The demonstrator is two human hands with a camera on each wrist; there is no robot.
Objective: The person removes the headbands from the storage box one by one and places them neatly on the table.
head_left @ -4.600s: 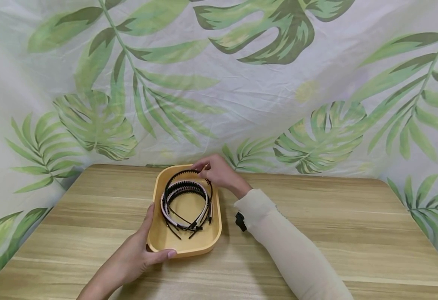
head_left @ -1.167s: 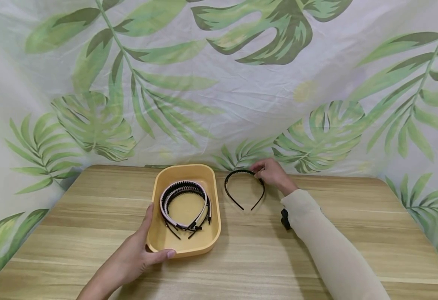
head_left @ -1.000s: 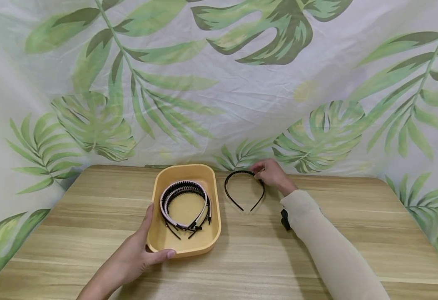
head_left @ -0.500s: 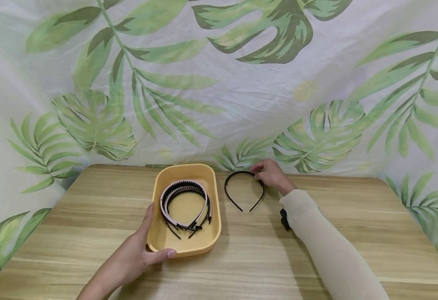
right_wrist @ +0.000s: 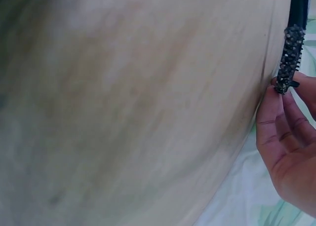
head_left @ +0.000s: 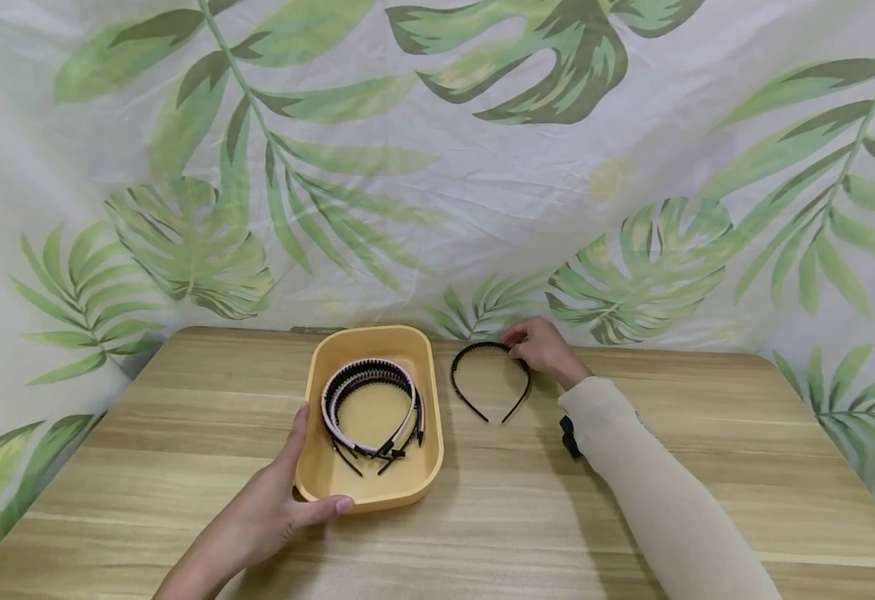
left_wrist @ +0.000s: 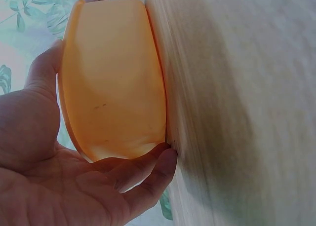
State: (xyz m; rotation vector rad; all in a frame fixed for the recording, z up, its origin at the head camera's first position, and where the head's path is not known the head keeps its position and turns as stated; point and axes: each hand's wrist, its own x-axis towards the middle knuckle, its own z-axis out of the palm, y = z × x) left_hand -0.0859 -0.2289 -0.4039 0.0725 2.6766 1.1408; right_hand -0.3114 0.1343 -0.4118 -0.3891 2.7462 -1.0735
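Observation:
My right hand (head_left: 541, 346) pinches a thin black toothed headband (head_left: 462, 398) at the right side of its arch. The headband's two ends point toward me, over the table right of a yellow box. In the right wrist view, fingers and thumb meet on a glittery, beaded stretch of the headband (right_wrist: 290, 58). My left hand (head_left: 272, 508) grips the yellow box (head_left: 437, 467) at its near left corner, thumb on the near rim and fingers along the side. Inside lie several stacked headbands (head_left: 330, 417), black and pale lilac or white. The left wrist view shows the box's outer wall (left_wrist: 113, 78).
The wood-grain table (head_left: 670, 467) extends on both sides of the box. Close behind its back edge hangs a white cloth with green leaves (head_left: 497, 192). A small black object (head_left: 570, 437) sits at my right wrist, by the sleeve.
Since the oldest frame, my right hand has lifted the black headband out of the box and carried it right. Over the last second both hands stay nearly still.

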